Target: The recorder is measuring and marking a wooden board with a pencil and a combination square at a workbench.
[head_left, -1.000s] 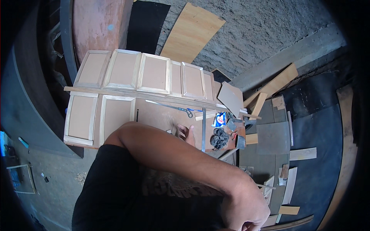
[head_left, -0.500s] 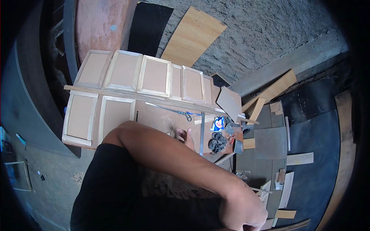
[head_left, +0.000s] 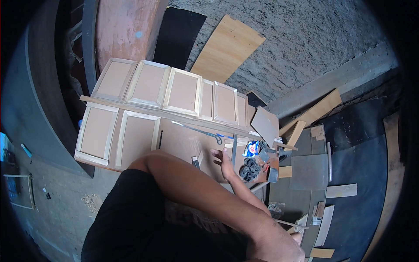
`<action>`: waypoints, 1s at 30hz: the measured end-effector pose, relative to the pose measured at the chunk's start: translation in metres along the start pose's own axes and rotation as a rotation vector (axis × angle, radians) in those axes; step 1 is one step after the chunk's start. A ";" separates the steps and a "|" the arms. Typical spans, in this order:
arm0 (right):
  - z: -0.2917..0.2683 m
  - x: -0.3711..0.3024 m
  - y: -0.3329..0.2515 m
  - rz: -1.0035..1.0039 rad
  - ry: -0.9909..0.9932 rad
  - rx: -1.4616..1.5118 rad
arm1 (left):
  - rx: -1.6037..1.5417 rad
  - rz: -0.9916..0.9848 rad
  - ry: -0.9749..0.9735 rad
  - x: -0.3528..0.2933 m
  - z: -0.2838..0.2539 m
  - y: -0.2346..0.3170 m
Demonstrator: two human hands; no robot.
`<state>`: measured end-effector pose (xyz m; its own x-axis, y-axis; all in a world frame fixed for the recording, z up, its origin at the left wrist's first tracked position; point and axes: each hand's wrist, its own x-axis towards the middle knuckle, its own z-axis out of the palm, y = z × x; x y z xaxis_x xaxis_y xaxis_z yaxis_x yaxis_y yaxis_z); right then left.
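Note:
My right hand (head_left: 223,163) is over the worktable (head_left: 181,139), fingers apart and thumb up, with nothing visible in it. Left of it lie a small dark-and-white piece (head_left: 195,161) and a short wood offcut (head_left: 200,155). A handsaw (head_left: 198,131) lies beyond, and a metal ruler-like strip (head_left: 234,150) runs just right of the fingers. My left arm crosses in front of my body, so my left hand (head_left: 277,251) is at the lower right. Its fingers are mostly hidden; a thin wooden strip (head_left: 293,224) and a small pale frame (head_left: 301,222) are near it.
Several framed panels (head_left: 182,91) cover the table's far side, beside a long wooden batten (head_left: 144,109). At the right end are dark crumpled cloth (head_left: 250,169) and a blue-white packet (head_left: 251,149). Boards (head_left: 316,111) lean farther right; wood shavings (head_left: 90,203) lie on the floor.
My right hand has come out from behind my left arm, its fingers now spread. My left arm has lowered slightly, uncovering the small dark-and-white piece. The whole view has shifted a little.

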<state>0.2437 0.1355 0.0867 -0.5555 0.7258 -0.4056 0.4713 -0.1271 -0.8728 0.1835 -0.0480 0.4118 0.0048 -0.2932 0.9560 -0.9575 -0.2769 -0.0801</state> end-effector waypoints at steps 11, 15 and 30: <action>0.032 -0.005 0.013 0.103 -0.024 0.141 | -0.262 -0.454 -0.087 -0.012 -0.030 0.025; 0.034 -0.006 0.015 0.111 -0.031 0.163 | -0.474 -0.551 -0.186 -0.008 -0.035 0.021; 0.043 -0.007 0.023 0.111 -0.025 0.167 | 0.119 -0.226 -0.182 -0.007 -0.010 0.002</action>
<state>0.2288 0.0979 0.0582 -0.5248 0.6841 -0.5065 0.4117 -0.3168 -0.8545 0.1789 -0.0375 0.4081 0.2756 -0.3683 0.8879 -0.8858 -0.4561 0.0857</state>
